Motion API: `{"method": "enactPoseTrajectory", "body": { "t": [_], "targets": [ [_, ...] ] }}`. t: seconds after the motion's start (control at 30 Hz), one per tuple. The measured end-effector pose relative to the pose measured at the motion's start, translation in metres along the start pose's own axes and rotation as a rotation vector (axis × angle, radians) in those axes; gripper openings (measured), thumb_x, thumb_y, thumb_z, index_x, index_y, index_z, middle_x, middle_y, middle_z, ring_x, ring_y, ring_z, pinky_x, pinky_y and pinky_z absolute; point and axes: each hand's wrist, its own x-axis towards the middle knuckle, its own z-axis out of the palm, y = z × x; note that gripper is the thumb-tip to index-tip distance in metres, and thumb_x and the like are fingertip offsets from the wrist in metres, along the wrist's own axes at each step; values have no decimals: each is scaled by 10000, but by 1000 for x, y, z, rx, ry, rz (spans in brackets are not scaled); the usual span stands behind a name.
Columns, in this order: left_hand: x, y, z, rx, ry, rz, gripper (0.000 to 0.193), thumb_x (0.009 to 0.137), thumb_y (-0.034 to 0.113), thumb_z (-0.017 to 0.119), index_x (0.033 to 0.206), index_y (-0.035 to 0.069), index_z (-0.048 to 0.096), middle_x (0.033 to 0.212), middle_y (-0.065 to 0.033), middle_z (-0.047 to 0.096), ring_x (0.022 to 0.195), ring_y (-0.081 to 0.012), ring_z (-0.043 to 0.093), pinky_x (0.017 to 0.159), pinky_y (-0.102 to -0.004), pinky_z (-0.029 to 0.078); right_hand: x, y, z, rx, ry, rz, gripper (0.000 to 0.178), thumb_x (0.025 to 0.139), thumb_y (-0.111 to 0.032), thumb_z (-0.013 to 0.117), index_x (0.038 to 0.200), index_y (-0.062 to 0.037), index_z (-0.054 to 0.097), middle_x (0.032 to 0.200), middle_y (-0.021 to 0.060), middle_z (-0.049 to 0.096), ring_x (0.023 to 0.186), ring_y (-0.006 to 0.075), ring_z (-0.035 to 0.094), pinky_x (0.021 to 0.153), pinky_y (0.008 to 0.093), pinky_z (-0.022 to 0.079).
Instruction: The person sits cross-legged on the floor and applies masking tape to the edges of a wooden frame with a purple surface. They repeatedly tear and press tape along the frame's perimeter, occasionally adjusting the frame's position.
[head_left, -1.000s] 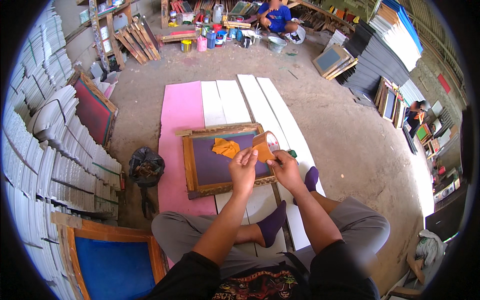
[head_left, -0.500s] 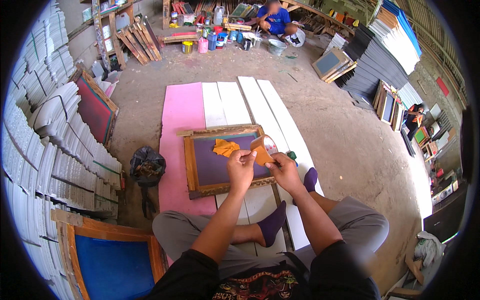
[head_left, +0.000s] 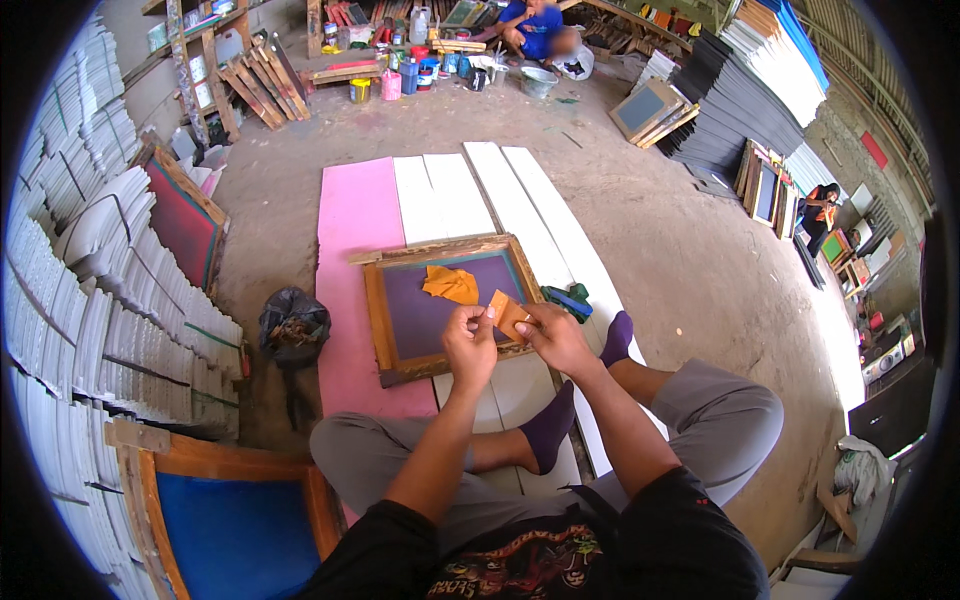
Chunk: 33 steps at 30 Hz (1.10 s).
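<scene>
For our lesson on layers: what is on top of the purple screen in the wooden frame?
A crumpled orange piece, material unclear, lies on the purple screen. The screen beneath it is covered, and the left hand and brown tape hide other parts.

bare left hand (head_left: 470, 340): thumb and forefinger pinched, palm toward the right. bare right hand (head_left: 557, 338): thumb and fingers pinched, near the left. bare forearms (head_left: 437, 440) converge forward from loose black sleeves (head_left: 385, 548). grey-trousered legs (head_left: 715, 430) bent, knees splayed.
</scene>
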Motion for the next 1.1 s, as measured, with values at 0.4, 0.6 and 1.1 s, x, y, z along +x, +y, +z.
{"method": "enactPoseTrajectory", "body": {
  "t": [0.4,0.6,1.1],
  "targets": [
    [-19,-21,-46,-490,48,-265,149,1009,129,707,1018,26,600,937,-47,659,843,-120,659,771,-309,603,9,-9,54,113,13,198,245,944,-223,736,1127,-59,735,938,184,750,863,324,739,739,427,555],
    [-8,-15,-72,-546,157,-571,211,907,74,801,979,64,603,917,-49,673,815,-147,681,748,-308,625,21,-19,74,80,-26,85,236,918,-244,751,1078,-71,743,879,175,736,822,350,719,723,442,544],
    [-19,-31,-61,-564,357,-583,549,836,0,837,1270,47,504,929,-39,662,835,-153,683,758,-305,625,31,-3,81,52,-35,-105,172,889,-205,766,1006,-79,759,736,124,697,710,316,681,657,434,526]
  ]
}}
